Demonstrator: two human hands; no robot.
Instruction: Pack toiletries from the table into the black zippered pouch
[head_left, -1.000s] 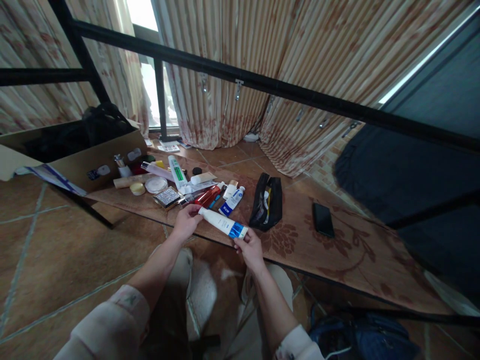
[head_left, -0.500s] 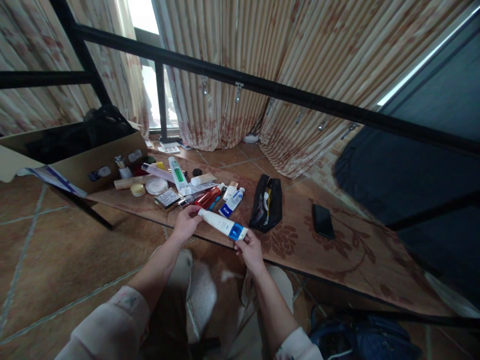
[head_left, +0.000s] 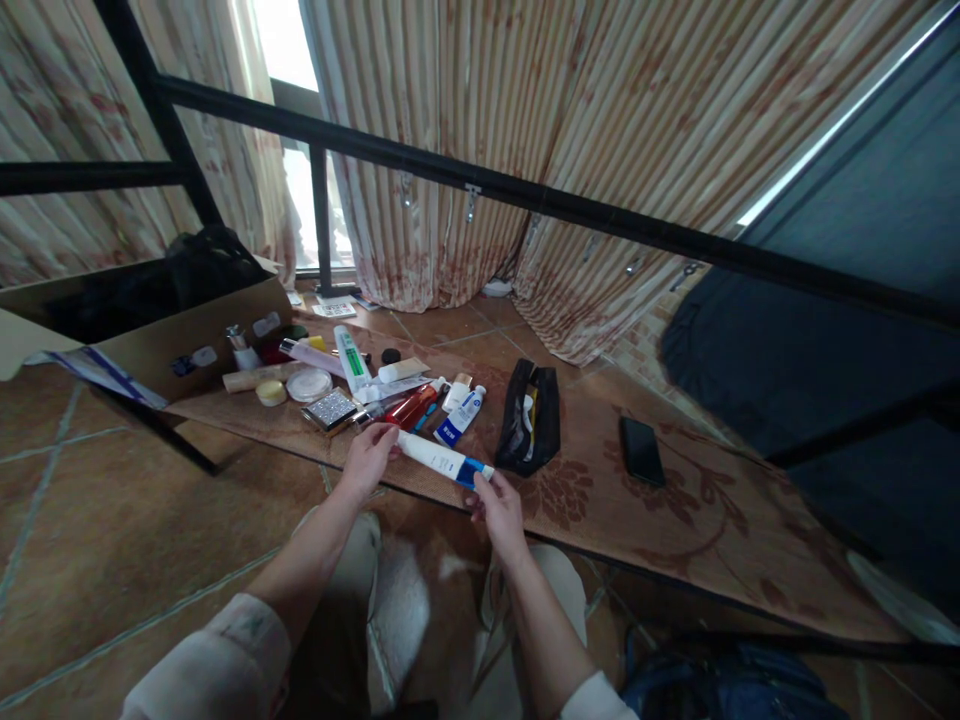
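Observation:
A white squeeze tube (head_left: 435, 456) with a blue band is held between both hands above the bench's near edge. My left hand (head_left: 369, 458) pinches its capped end, and my right hand (head_left: 498, 508) grips the flat blue end. Just beyond it lie a white-and-blue tube (head_left: 460, 416), a red bottle (head_left: 412, 405) and a glittery square compact (head_left: 330, 410). To the right of these stands an open black pouch (head_left: 529, 418) with white and yellow items inside.
Several cosmetics, including a green-striped tube (head_left: 352, 358) and a round white jar (head_left: 309, 384), lie on the left of the patterned bench (head_left: 705, 540). A cardboard box (head_left: 195, 335) stands at left, a phone (head_left: 642, 451) at right. A black metal rail (head_left: 525, 190) crosses behind.
My right hand has shifted its fingers farther over the tube's blue end, and the tube has turned slightly. The whole view has shifted a little.

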